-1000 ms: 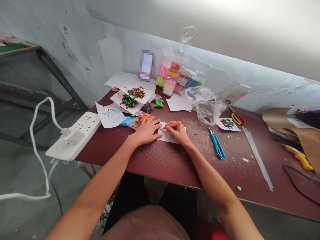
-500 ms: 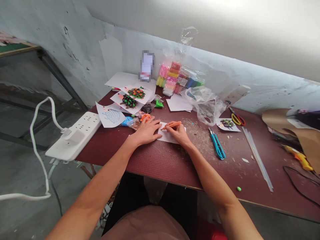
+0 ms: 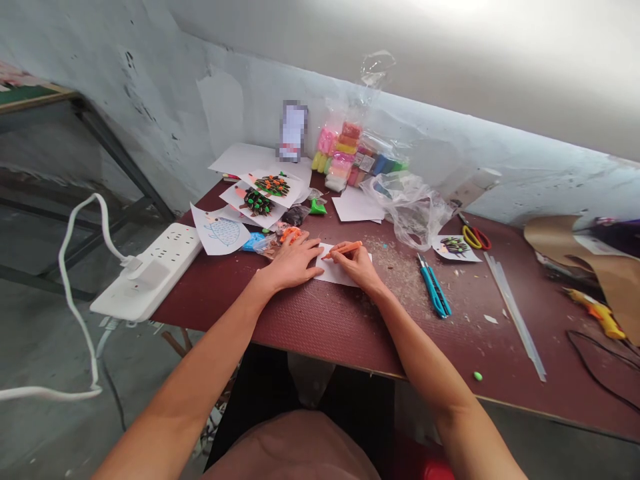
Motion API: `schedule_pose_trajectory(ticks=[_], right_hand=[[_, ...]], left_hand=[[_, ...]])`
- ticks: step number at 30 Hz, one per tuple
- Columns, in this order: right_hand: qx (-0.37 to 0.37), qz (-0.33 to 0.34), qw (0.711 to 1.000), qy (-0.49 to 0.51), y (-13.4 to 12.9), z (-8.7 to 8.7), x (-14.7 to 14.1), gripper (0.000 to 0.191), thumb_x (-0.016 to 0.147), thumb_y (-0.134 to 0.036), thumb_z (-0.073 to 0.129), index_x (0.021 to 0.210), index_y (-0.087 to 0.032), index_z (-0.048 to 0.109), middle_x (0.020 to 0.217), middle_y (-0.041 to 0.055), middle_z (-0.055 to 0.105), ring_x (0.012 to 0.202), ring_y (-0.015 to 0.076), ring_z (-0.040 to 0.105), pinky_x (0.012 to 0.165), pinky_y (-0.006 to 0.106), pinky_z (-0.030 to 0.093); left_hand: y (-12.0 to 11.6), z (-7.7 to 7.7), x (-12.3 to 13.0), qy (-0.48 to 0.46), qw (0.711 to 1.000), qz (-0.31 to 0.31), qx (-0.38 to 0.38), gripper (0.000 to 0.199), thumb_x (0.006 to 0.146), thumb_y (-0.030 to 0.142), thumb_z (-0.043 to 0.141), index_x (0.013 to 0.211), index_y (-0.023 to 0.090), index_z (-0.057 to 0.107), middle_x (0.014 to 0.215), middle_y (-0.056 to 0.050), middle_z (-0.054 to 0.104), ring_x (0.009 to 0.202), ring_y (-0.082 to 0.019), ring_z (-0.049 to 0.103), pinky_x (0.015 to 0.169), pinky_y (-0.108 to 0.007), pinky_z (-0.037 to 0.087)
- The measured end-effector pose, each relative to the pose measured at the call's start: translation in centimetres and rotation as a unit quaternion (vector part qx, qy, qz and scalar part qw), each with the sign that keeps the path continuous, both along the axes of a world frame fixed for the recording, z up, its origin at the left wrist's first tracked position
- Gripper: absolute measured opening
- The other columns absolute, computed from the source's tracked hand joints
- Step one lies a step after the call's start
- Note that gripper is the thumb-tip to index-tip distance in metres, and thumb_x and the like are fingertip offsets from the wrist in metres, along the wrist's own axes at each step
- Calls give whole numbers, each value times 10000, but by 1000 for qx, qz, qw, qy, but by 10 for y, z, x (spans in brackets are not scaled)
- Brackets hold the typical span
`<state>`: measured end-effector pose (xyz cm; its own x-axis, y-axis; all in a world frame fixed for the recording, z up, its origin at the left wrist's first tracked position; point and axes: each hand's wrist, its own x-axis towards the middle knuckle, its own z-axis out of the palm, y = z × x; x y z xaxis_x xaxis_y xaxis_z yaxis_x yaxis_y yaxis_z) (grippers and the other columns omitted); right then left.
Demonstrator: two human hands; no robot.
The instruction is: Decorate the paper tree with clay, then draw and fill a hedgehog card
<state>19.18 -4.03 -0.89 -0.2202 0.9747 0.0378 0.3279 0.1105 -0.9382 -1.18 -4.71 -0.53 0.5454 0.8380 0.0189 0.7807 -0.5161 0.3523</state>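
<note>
Orange pen [image 3: 352, 248] hasn't visibly moved.

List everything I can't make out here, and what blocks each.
Any drawing beneath the right hand on the white paper: head view, covered by that hand.
Full extent of the orange packet: head view, partly behind the left hand.
Phone screen: head view, pixelated.
Print on the label: head view, too small.
White cord's far end: head view, cut off by the left edge.

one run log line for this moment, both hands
left hand: spread at edge of white paper | right hand: holding orange pen over paper | nearby: teal cutter
</note>
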Motion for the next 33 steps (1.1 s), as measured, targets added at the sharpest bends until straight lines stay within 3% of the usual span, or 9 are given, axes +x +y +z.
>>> schedule_pose_trajectory(ticks=[33], right_hand=[[14,2,1000,22,1,-7,1,251,777,-425,683,829,-180,705,830,58,749,786,183,676,754,309,523]], left_hand=[[-1,2,1,6,1000,0,0,477,952,456,553,1369,236,629,1590,-91,482,1524,-358,318,1238,-590,192]])
